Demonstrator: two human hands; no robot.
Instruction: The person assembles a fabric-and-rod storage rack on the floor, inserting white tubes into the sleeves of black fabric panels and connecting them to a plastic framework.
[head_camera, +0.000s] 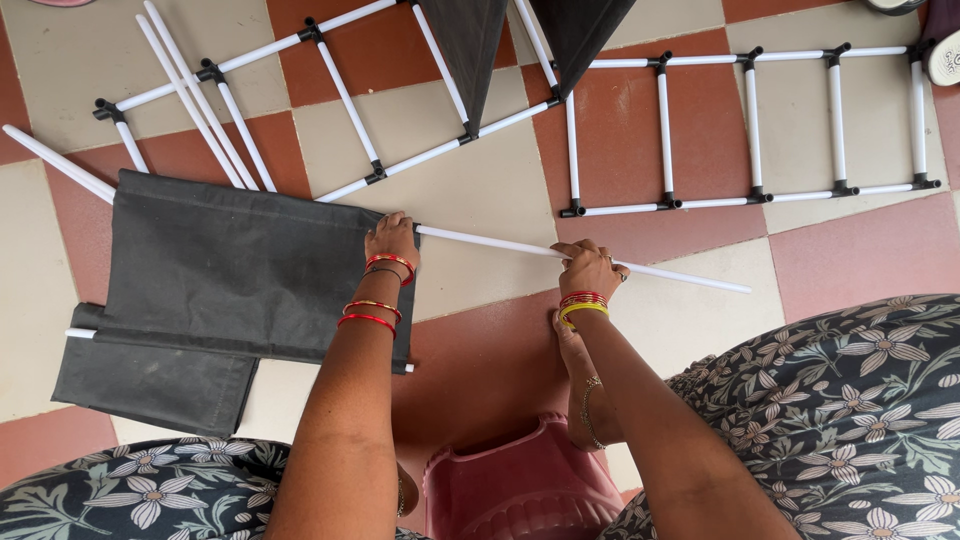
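Both hands: left hand (392, 238) on grey fabric panel (230, 270), right hand (588, 268) gripping white rod (500, 243).

Both forearms are stretched forward; the left hand (392, 240) is pressed down flat, the right hand (588, 268) curled closed.

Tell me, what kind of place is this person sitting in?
Probably a home floor, perhaps a room or porch. The floor has red and cream checkered tiles, a low pink plastic stool stands by the person's feet, and white rod frames and grey fabric are spread on the tiles.
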